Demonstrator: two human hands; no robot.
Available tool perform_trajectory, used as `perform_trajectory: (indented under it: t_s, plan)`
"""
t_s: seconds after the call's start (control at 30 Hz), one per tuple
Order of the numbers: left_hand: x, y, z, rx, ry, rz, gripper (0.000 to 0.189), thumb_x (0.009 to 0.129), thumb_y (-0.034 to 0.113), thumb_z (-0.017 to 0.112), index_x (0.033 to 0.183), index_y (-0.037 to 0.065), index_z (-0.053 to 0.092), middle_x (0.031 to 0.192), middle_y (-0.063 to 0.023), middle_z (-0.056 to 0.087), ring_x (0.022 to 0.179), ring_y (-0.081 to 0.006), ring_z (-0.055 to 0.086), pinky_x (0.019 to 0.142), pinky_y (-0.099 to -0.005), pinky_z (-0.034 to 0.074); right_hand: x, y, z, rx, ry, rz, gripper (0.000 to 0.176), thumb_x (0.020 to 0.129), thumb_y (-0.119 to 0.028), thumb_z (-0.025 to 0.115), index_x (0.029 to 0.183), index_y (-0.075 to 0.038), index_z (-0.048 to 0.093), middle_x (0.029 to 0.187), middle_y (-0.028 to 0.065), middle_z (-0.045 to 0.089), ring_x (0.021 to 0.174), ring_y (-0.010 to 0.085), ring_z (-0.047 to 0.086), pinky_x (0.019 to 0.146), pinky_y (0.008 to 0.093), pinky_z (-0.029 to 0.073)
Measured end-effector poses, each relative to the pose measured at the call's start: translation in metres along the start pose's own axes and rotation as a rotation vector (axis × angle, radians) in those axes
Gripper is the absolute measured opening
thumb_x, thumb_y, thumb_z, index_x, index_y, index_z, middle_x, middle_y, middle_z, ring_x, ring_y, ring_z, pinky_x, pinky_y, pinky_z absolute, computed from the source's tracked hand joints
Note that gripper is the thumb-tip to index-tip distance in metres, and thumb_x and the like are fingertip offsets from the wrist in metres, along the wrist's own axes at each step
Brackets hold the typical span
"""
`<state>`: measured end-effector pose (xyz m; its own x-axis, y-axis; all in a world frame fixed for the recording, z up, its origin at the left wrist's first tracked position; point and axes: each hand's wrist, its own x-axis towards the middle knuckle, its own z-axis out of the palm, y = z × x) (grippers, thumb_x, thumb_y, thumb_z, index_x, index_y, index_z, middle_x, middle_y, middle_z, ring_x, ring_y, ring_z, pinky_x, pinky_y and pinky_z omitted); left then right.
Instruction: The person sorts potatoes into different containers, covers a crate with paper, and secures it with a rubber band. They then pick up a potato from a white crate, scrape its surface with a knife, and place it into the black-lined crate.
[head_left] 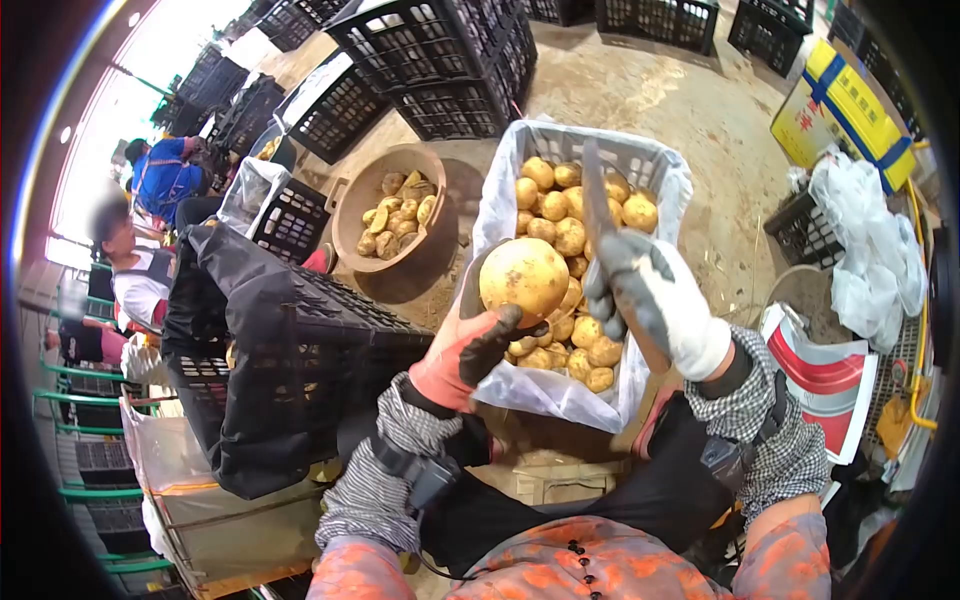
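Observation:
A large pale potato rests in my left hand, which wears a red glove with dark fingers and palm and is closed around it from below. In my right hand, gloved in white and grey, is a knife with its long, slightly blurred blade pointing up and away from me. The blade is to the right of the potato, apart from it. Beneath both hands stands a crate lined with white plastic, holding many smaller potatoes.
Left of the crate, a brown tub holds cut and damaged potatoes. A black crate draped with dark cloth is nearer me. Stacked black crates stand behind. At right are a yellow box and plastic bags. People sit at far left.

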<state>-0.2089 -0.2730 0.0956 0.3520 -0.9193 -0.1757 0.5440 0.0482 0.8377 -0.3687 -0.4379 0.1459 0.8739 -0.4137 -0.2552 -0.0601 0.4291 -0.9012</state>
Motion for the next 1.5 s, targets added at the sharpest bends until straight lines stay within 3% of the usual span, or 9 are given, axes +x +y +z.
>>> perform_trajectory:
  t_s: [0.3,0.43,0.77,0.9,1.03,1.13,1.27,1.33,1.5]
  plan:
    - [-0.017,0.005,0.014,0.229,0.193,0.19,0.087,0.069,-0.006,0.069,0.144,0.008,0.028,0.139,-0.0092,0.039,0.127,-0.0205,0.043,0.104,-0.0333,0.04,0.011,0.023,0.021,-0.347,-0.034,0.145,0.041,0.095,-0.043,0.053,0.093,-0.003,0.061,0.07,0.004,0.06,0.062,0.0108,0.057,0.053,0.0265,0.046]
    - [-0.019,0.0,0.009,0.381,0.239,0.234,0.085,0.068,-0.009,0.067,0.143,0.007,0.03,0.138,-0.0092,0.039,0.127,-0.0201,0.043,0.104,-0.0331,0.04,0.017,0.033,0.017,-0.852,-0.213,-0.24,0.039,0.093,-0.04,0.054,0.095,-0.001,0.061,0.072,0.0124,0.061,0.063,0.0219,0.061,0.06,0.0349,0.048]
    - [-0.022,0.003,0.003,0.044,0.13,-0.005,0.052,0.102,0.038,0.037,0.139,0.001,0.033,0.125,-0.014,0.053,0.114,-0.0243,0.056,0.093,-0.0351,0.048,0.015,0.039,0.025,-0.04,0.005,0.128,0.034,0.095,-0.038,0.053,0.094,-0.004,0.056,0.071,0.0042,0.057,0.053,0.0099,0.051,0.047,0.0241,0.041]
    - [-0.016,-0.012,-0.01,0.926,0.158,0.369,0.056,0.097,0.032,0.05,0.141,0.001,0.033,0.126,-0.0146,0.053,0.115,-0.0253,0.055,0.095,-0.0354,0.046,0.013,0.032,0.024,-0.018,-0.111,0.168,0.038,0.097,-0.038,0.047,0.086,-0.003,0.056,0.07,0.0068,0.057,0.05,0.013,0.051,0.048,0.0273,0.043]
    - [-0.02,-0.019,0.006,0.321,0.143,0.127,0.061,0.094,0.037,0.054,0.142,0.005,0.034,0.127,-0.0178,0.053,0.115,-0.029,0.056,0.097,-0.0368,0.046,0.009,0.024,0.023,0.013,-0.105,0.156,0.044,0.099,-0.039,0.041,0.078,-0.003,0.053,0.069,0.0088,0.055,0.048,0.0152,0.049,0.047,0.0281,0.043]
    - [-0.017,-0.009,0.01,-0.363,0.105,-0.114,0.066,0.096,0.058,0.039,0.133,0.003,0.044,0.115,-0.0139,0.062,0.094,-0.0251,0.067,0.055,-0.0329,0.057,0.014,0.017,0.012,0.013,-0.049,0.119,0.045,0.098,-0.043,0.044,0.078,-0.003,0.053,0.069,0.0072,0.056,0.049,0.0136,0.05,0.048,0.0262,0.043]
    - [-0.018,-0.009,0.01,-0.415,0.187,-0.119,0.068,0.096,0.059,0.036,0.133,0.002,0.044,0.116,-0.0151,0.061,0.094,-0.0246,0.067,0.059,-0.0321,0.057,0.012,0.027,0.008,-0.313,-0.123,0.106,0.046,0.094,-0.048,0.052,0.082,-0.004,0.058,0.068,0.0026,0.058,0.057,0.0079,0.054,0.048,0.0223,0.042]
    - [-0.026,-0.005,0.014,0.489,0.073,0.279,0.062,0.096,0.051,0.044,0.135,0.003,0.04,0.123,-0.0171,0.057,0.108,-0.029,0.061,0.087,-0.0342,0.053,0.011,0.021,0.011,-0.537,-0.204,0.135,0.042,0.093,-0.044,0.054,0.088,-0.003,0.06,0.07,0.0052,0.059,0.056,0.0126,0.056,0.052,0.0268,0.045]
    - [-0.02,-0.019,-0.001,-0.243,0.109,0.063,0.061,0.096,0.054,0.044,0.132,0.005,0.044,0.122,-0.0121,0.059,0.111,-0.0244,0.059,0.09,-0.037,0.051,0.011,0.041,0.011,-0.933,-0.222,-0.252,0.032,0.087,-0.033,0.061,0.097,-0.003,0.063,0.079,0.0131,0.064,0.067,0.0273,0.063,0.062,0.0367,0.05]
